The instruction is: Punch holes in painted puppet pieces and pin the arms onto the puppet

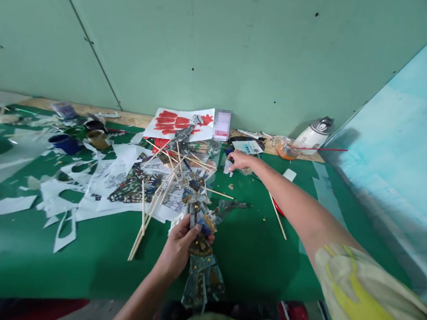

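Note:
My left hand (pixel 182 240) is closed around a painted cut-out figure (pixel 203 276), which looks like a flat jointed puppet in blue, gold and brown with small gold studs. Its lower pieces hang over the table's front edge. My right hand (pixel 241 160) is stretched to the back of the table, fingers bent down and together over a small translucent plastic bag (pixel 228 166). Whatever is between those fingers is too small to make out. Thin wooden sticks (pixel 155 205) lie crossed just left of the figure, on printed sheets (pixel 100 178) and a dark patterned cut-out (pixel 136 185).
Paint pots (pixel 99 139) and paper scraps (pixel 2 209) cover the left of the green table (pixel 257 256). A sheet with red shapes (pixel 181 123) leans at the back wall. At the back right stand a white kettle-like jug (pixel 315 135) and a plastic cup (pixel 286 148) with a red stick.

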The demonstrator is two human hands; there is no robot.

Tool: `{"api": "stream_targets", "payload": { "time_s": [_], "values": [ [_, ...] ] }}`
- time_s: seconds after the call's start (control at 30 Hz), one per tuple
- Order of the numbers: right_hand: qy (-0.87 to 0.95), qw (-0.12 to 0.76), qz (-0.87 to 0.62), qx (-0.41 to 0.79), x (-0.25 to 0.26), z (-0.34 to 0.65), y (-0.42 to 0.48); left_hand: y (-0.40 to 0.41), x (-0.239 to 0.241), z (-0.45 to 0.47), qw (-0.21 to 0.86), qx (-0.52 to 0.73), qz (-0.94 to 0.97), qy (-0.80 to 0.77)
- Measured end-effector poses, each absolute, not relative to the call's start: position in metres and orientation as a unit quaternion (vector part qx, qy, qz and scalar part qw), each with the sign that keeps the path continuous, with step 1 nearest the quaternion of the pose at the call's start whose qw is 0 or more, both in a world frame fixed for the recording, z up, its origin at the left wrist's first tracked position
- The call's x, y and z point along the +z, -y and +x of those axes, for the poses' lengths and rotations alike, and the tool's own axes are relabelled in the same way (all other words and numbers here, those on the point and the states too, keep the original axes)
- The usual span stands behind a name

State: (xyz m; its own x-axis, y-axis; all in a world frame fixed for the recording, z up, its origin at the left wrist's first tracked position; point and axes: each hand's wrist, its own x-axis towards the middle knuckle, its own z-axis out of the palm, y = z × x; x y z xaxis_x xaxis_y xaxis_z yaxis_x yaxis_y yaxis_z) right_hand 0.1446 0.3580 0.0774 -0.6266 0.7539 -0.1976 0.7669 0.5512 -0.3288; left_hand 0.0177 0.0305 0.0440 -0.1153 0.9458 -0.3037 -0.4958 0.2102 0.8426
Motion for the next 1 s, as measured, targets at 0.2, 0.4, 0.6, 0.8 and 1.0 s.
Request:
{"api": "stream_targets", "payload": {
  "time_s": [0.2,0.4,0.6,0.8,1.0],
  "values": [
    [-0.851,-0.024,0.449,-0.271,0.074,0.145,-0.365,-0.03,0.04,0.017,0.626,0.583,0.239,-0.459],
    [-0.804,-0.11,0.453,-0.37,0.086,0.169,-0.361,-0.03,0.038,0.015,0.627,0.582,0.254,-0.452],
    [-0.693,-0.288,0.404,-0.524,0.111,0.204,-0.325,-0.031,0.037,0.017,0.619,0.59,0.253,-0.453],
    [-0.672,-0.474,0.435,-0.367,0.116,0.219,-0.213,-0.037,0.053,0.027,0.6,0.597,0.244,-0.473],
    [-0.85,-0.459,0.254,-0.043,0.11,0.202,-0.091,-0.044,0.078,0.042,0.609,0.606,0.227,-0.459]
  ]
}}
